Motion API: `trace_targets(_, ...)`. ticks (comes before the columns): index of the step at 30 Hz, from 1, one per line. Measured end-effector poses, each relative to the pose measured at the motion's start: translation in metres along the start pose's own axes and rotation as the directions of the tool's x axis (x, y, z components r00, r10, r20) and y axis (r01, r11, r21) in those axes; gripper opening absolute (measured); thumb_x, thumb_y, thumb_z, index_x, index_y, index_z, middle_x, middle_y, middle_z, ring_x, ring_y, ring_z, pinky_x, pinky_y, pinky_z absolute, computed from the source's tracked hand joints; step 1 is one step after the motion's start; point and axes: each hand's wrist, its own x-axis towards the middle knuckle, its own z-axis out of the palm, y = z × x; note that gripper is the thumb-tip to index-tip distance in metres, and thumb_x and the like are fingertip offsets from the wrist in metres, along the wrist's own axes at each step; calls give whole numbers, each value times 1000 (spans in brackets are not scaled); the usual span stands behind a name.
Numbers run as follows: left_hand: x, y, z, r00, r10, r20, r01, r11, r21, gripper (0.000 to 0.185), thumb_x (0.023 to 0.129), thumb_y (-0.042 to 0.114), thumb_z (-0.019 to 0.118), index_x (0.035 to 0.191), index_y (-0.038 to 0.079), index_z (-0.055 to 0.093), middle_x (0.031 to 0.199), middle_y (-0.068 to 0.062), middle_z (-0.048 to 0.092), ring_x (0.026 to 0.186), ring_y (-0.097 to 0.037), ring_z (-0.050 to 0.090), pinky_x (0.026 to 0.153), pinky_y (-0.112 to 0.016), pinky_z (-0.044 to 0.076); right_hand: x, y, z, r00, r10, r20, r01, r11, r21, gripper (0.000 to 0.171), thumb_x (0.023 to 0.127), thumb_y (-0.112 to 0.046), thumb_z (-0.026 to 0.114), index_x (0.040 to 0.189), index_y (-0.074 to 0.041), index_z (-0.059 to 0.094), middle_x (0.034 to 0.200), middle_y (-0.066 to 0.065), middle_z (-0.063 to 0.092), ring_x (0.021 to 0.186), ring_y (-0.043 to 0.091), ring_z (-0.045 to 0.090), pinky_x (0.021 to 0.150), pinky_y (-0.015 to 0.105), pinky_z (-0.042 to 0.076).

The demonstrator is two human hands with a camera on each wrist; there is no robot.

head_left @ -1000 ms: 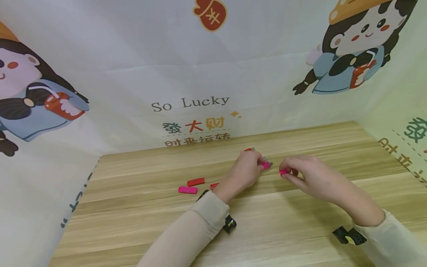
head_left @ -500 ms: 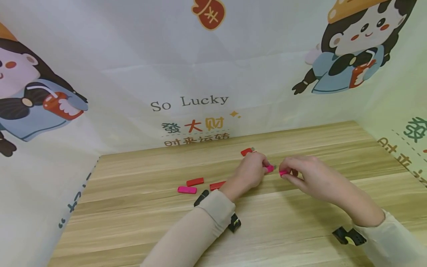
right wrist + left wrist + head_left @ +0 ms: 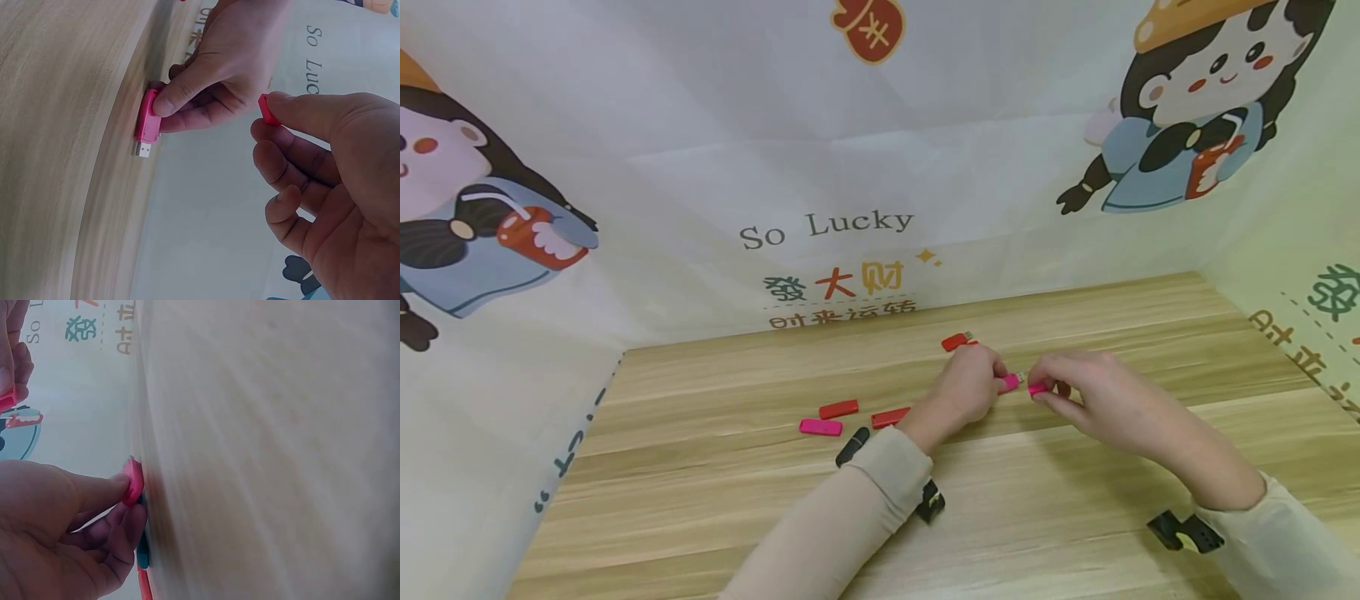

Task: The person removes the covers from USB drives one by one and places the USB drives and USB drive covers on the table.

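Observation:
My left hand (image 3: pixel 964 385) pinches a pink USB flash drive (image 3: pixel 1010 382) between thumb and fingers, low over the table. Its bare metal plug (image 3: pixel 144 150) points toward the right hand. A small pink cap (image 3: pixel 267 109) is pinched between thumb and index finger of my right hand (image 3: pixel 1108 404), a short gap from the plug. Just behind the left hand lies a red USB drive (image 3: pixel 955 342) with its plug showing. Another red piece beside it is mostly hidden by the hand.
Left of the left wrist lie a pink drive (image 3: pixel 821 427), a red one (image 3: pixel 838 409), another red one (image 3: pixel 890 417) partly covered by the arm, and a black one (image 3: pixel 852 447). A printed cloth backdrop (image 3: pixel 700 192) rises behind the wooden table (image 3: pixel 700 517).
My left hand has moved slightly right and nearer with the pink flash drive, which now sits closer to the cap. The red drive behind is more exposed. My right hand has stayed still.

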Motion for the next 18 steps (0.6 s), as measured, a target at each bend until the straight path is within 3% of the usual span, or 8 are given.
trace_targets(11,1,1,1,1000,-21,17,21,1000,13,12,101,17,76,106,9,84,98,3,78,92,-10,68,81,-22,55,-1,1,2,1000,-12,-12,12,1000,5,24,89,2,82,98,-18,72,88,-15,67,76,-1,58,64,30,57)
trace_targets(18,0,2,0,999,-31,35,30,999,19,15,102,13,72,111,9,83,108,2,79,103,-11,69,89,-24,57,0,1,2,1000,-14,-10,14,1000,4,24,89,2,82,97,-17,71,88,-14,67,76,0,58,64,30,57)
